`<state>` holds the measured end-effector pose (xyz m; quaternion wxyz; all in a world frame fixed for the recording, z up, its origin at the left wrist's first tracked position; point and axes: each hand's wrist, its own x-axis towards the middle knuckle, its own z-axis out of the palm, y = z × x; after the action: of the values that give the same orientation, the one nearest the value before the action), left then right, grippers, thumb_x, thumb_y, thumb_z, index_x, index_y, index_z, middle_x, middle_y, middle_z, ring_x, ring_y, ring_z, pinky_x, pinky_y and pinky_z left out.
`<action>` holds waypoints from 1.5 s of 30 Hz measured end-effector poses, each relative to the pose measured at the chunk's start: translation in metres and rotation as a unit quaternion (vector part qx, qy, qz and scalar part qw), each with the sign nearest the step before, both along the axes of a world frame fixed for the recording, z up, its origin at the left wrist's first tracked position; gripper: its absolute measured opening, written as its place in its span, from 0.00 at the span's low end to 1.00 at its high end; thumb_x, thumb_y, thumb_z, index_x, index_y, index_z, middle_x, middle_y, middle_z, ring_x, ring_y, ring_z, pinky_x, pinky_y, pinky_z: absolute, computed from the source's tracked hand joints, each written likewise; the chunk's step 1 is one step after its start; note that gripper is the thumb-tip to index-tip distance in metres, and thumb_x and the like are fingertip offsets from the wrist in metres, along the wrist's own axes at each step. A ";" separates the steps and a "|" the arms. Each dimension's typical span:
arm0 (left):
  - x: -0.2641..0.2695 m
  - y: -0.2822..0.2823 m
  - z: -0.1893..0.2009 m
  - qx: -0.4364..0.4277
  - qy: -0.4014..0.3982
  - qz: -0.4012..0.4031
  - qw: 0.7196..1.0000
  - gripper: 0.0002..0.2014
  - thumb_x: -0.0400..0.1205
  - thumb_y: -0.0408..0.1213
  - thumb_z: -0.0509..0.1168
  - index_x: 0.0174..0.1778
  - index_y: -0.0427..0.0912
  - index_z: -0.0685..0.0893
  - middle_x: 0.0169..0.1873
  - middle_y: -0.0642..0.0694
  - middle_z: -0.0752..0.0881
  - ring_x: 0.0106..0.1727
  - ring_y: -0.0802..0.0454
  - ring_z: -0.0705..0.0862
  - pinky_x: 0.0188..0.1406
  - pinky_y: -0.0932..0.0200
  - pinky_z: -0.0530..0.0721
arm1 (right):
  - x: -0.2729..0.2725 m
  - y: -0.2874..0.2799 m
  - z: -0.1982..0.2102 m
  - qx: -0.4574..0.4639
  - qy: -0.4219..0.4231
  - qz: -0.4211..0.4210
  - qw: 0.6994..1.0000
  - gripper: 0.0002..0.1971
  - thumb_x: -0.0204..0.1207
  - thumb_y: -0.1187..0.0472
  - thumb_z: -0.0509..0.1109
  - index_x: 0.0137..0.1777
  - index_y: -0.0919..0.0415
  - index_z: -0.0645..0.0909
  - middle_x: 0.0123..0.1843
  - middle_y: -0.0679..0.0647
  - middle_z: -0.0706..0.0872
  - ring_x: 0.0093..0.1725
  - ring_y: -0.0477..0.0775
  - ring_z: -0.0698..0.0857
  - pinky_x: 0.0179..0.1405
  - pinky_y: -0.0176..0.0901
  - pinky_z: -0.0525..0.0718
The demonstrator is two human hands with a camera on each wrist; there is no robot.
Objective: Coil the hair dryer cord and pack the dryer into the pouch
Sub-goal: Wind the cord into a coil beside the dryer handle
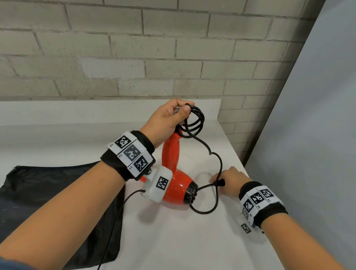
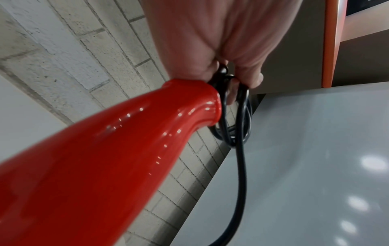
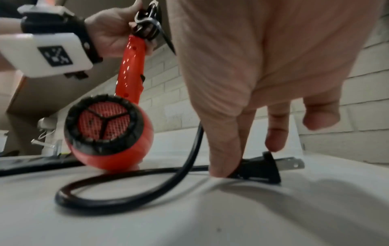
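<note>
My left hand (image 1: 179,112) grips the end of the red hair dryer's (image 1: 177,188) handle, raised above the white table (image 1: 181,247), and holds several loops of black cord (image 1: 194,121) against it. The dryer's round body rests on the table with its rear grille (image 3: 103,123) facing right. Loose cord (image 3: 126,201) curls over the table to the plug (image 3: 261,166). My right hand (image 3: 249,156) reaches down and pinches the plug between thumb and index finger as it lies flat. The black pouch (image 1: 29,206) lies flat to the left, partly under my left forearm.
A brick wall (image 1: 139,40) runs behind the table, and a grey panel (image 1: 330,131) stands to the right. The table's right edge (image 1: 271,240) passes under my right wrist. A thin black wire (image 1: 114,228) hangs from the left wrist camera.
</note>
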<state>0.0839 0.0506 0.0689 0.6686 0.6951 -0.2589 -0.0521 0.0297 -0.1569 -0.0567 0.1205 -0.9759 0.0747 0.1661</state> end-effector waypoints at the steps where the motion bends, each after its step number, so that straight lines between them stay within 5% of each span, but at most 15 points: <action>1: 0.000 0.000 0.000 0.000 0.000 0.002 1.000 0.07 0.83 0.38 0.56 0.47 0.52 0.79 0.31 0.49 0.73 0.30 0.59 0.70 0.31 0.68 0.73 | 0.001 0.002 0.000 -0.026 -0.003 0.015 1.000 0.19 0.72 0.59 0.69 0.61 0.41 0.79 0.58 0.55 0.74 0.60 0.61 0.79 0.64 0.45 0.75; 7: -0.003 0.007 0.000 -0.002 0.004 -0.006 1.000 0.10 0.84 0.40 0.55 0.46 0.52 0.81 0.31 0.46 0.72 0.32 0.57 0.71 0.35 0.61 0.73 | 0.009 0.005 0.006 -0.130 -0.018 0.052 0.990 0.17 0.79 0.63 0.56 0.66 0.59 0.75 0.65 0.62 0.77 0.64 0.64 0.77 0.63 0.50 0.75; 11: -0.003 0.012 -0.002 -0.008 0.008 -0.038 0.999 0.10 0.83 0.42 0.55 0.45 0.53 0.83 0.32 0.47 0.73 0.32 0.59 0.72 0.37 0.61 0.74 | 0.014 -0.010 0.022 -0.114 -0.190 0.023 0.975 0.15 0.77 0.69 0.56 0.60 0.64 0.78 0.62 0.60 0.77 0.61 0.64 0.75 0.57 0.56 0.78; 14: -0.001 0.014 -0.002 -0.009 0.021 -0.043 0.999 0.12 0.84 0.42 0.54 0.45 0.51 0.83 0.32 0.51 0.77 0.31 0.63 0.74 0.36 0.66 0.74 | 0.016 -0.022 0.036 0.043 -0.446 -0.018 0.894 0.12 0.70 0.75 0.60 0.48 0.69 0.83 0.54 0.64 0.81 0.54 0.61 0.74 0.52 0.57 0.80; 16: 0.000 0.014 -0.001 -0.009 0.029 -0.042 0.999 0.13 0.85 0.41 0.52 0.47 0.48 0.82 0.27 0.60 0.81 0.28 0.66 0.77 0.34 0.71 0.74 | 0.012 -0.019 0.052 0.131 -0.544 -0.009 0.829 0.12 0.68 0.71 0.56 0.43 0.71 0.82 0.52 0.66 0.81 0.52 0.55 0.72 0.52 0.45 0.77; 19: 0.002 0.014 -0.001 -0.012 0.036 -0.035 0.999 0.14 0.85 0.42 0.50 0.50 0.45 0.81 0.21 0.62 0.81 0.26 0.67 0.76 0.31 0.73 0.73 | -0.001 0.002 0.077 0.197 -0.602 0.061 0.771 0.11 0.69 0.69 0.54 0.39 0.67 0.79 0.51 0.59 0.79 0.53 0.52 0.75 0.55 0.23 0.70; 23: 0.004 0.014 0.001 -0.017 0.046 -0.033 0.998 0.15 0.85 0.41 0.50 0.55 0.39 0.79 0.18 0.62 0.78 0.24 0.66 0.73 0.29 0.75 0.72 | -0.018 0.033 0.098 0.275 -0.618 0.148 0.722 0.11 0.70 0.73 0.56 0.39 0.58 0.76 0.48 0.48 0.78 0.56 0.32 0.76 0.58 0.23 0.72; 27: 0.004 0.013 0.002 -0.023 0.048 -0.036 0.998 0.13 0.85 0.41 0.51 0.51 0.42 0.81 0.19 0.61 0.79 0.25 0.66 0.74 0.31 0.74 0.72 | -0.024 0.061 0.100 0.380 -0.544 0.176 0.727 0.14 0.72 0.76 0.60 0.39 0.56 0.79 0.51 0.45 0.78 0.54 0.32 0.79 0.57 0.25 0.76; 32: 0.003 0.011 0.002 -0.044 0.060 -0.048 0.996 0.14 0.84 0.42 0.52 0.51 0.41 0.82 0.21 0.58 0.75 0.27 0.62 0.70 0.33 0.67 0.69 | -0.016 0.074 0.091 0.383 -0.526 0.168 0.741 0.18 0.71 0.81 0.62 0.40 0.54 0.81 0.49 0.43 0.79 0.52 0.31 0.80 0.54 0.24 0.78; 36: -0.002 0.009 0.005 -0.047 0.064 -0.075 0.994 0.14 0.85 0.39 0.49 0.52 0.39 0.80 0.20 0.57 0.82 0.25 0.66 0.78 0.31 0.74 0.76 | -0.007 0.076 0.085 0.312 -0.582 0.152 0.736 0.20 0.67 0.86 0.63 0.41 0.59 0.81 0.45 0.58 0.82 0.53 0.28 0.78 0.54 0.19 0.76; 39: -0.005 0.008 0.007 -0.046 0.067 -0.089 0.993 0.15 0.86 0.37 0.48 0.57 0.34 0.77 0.20 0.57 0.84 0.26 0.67 0.81 0.32 0.75 0.77 | -0.004 0.079 0.083 0.231 -0.619 0.164 0.732 0.16 0.64 0.87 0.62 0.41 0.68 0.82 0.42 0.66 0.83 0.52 0.40 0.80 0.56 0.19 0.74; 45: -0.008 0.006 0.007 -0.050 0.069 -0.094 0.992 0.16 0.86 0.37 0.47 0.56 0.33 0.77 0.18 0.57 0.82 0.25 0.66 0.80 0.31 0.75 0.77 | -0.005 0.086 0.080 0.157 -0.654 0.216 0.708 0.11 0.70 0.77 0.58 0.48 0.64 0.74 0.41 0.69 0.84 0.54 0.53 0.79 0.58 0.32 0.77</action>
<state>0.0760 0.0568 0.0762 0.7107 0.6286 -0.2782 -0.1497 0.0248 -0.0706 0.0234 0.2514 -0.7968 -0.2627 -0.4826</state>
